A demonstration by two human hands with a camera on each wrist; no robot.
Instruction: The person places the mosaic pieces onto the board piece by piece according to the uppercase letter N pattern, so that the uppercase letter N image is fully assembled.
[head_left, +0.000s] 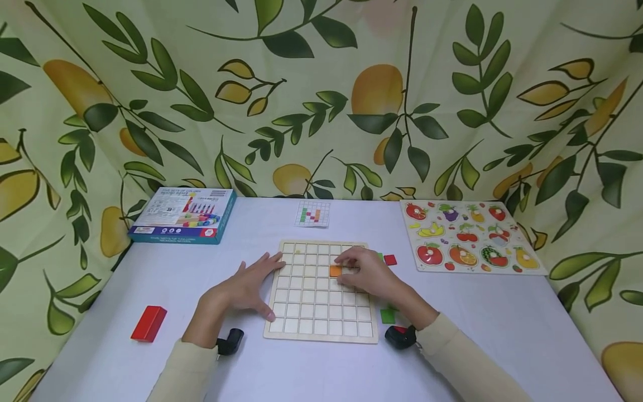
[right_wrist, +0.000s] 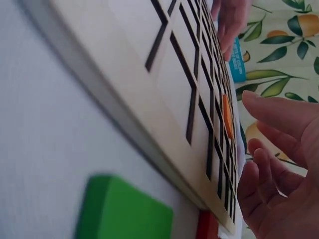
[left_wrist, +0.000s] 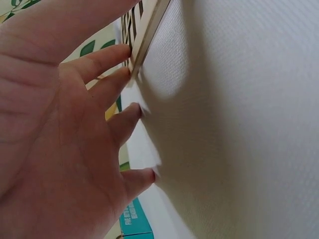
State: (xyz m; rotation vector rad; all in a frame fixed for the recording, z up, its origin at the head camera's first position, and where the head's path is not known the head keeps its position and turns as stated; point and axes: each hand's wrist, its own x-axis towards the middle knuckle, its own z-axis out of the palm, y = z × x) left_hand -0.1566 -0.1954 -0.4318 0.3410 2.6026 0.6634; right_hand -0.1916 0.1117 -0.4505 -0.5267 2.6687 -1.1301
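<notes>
Both hands' fingers [head_left: 346, 258] rest on the grid board [head_left: 321, 324] beside an orange tile [head_left: 335, 271].

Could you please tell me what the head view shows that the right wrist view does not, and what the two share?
Only the head view shows the fruit puzzle, the pattern card, the red block and the left hand flat against the board's edge. Only the right wrist view shows the board's side edge close up. Both show the grid board, the orange tile, the right hand and a green tile.
</notes>
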